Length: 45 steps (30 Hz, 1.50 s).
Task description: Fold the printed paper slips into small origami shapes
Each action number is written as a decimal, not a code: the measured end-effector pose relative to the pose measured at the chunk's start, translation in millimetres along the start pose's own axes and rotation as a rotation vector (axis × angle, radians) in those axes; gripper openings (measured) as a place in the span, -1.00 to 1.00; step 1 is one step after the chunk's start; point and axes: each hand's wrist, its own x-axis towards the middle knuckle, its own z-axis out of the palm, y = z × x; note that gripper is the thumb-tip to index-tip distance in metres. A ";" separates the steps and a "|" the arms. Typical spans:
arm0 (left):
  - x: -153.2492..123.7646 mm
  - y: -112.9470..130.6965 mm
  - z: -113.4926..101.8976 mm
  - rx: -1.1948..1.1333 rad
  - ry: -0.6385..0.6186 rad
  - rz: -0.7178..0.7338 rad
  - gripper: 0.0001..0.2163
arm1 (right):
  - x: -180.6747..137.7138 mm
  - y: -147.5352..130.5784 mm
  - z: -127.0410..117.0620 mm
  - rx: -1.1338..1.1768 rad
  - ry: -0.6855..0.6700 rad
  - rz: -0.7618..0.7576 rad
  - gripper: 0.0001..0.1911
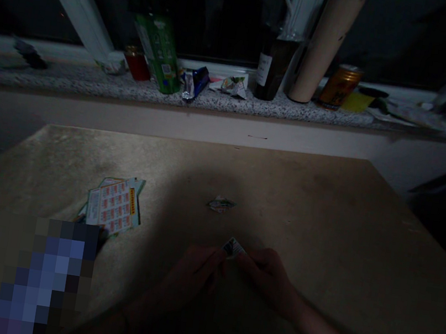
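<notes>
My left hand [194, 274] and my right hand [267, 277] meet low over a dim beige table [324, 215]. Both pinch a small folded printed paper piece [233, 248] between their fingertips. A little beyond it, a second small folded paper [221, 204] lies alone on the table. To the left rests a stack of printed paper sheets [115, 208] with orange and teal print, untouched.
A granite window ledge [72, 77] runs along the back, carrying a green bottle [159, 48], a dark cup with a straw [274, 63], a tall beige cylinder [327, 43], an orange can [339, 87] and wrappers. A blurred-out patch covers the lower left.
</notes>
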 end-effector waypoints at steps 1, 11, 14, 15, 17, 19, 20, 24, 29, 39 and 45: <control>-0.2 0.2 0.2 -0.004 0.001 -0.003 -0.58 | -0.4 -0.1 -0.1 0.006 0.003 0.003 -0.50; 0.7 8.7 -2.7 0.097 0.042 0.064 -0.63 | -0.6 -1.9 -1.9 -0.040 -0.052 -0.072 -0.49; 1.0 8.3 -3.5 0.095 0.030 0.067 -0.61 | -0.5 -0.1 -2.0 -0.031 -0.003 -0.051 -0.49; 1.1 7.4 -3.8 0.101 0.031 0.068 -0.59 | -0.4 0.5 -1.9 -0.023 0.022 -0.038 -0.49; 1.2 5.3 -4.5 0.118 0.038 0.070 -0.56 | -0.1 1.0 -1.8 -0.020 0.056 -0.017 -0.49; 1.6 3.5 -4.9 0.136 0.043 0.068 -0.54 | 0.2 0.6 -1.7 -0.030 0.059 -0.008 -0.49; 1.8 2.8 -4.8 0.141 0.041 0.061 -0.54 | 0.4 0.3 -1.7 -0.035 0.050 -0.009 -0.49; 1.9 1.3 -2.2 0.105 0.074 0.033 -0.73 | -0.1 0.1 -1.0 -0.035 0.037 -0.032 -0.49; 1.1 -1.5 1.2 0.132 0.128 0.098 -0.57 | -1.2 3.7 2.1 -0.053 0.047 -0.056 -0.47; 2.5 -8.2 0.7 0.143 0.154 0.130 -0.66 | -1.5 0.1 4.6 -0.256 0.159 -0.159 -0.63; 1.1 -8.2 3.6 0.217 0.120 0.101 -0.62 | -1.6 4.4 6.4 -0.374 0.195 -0.176 -0.63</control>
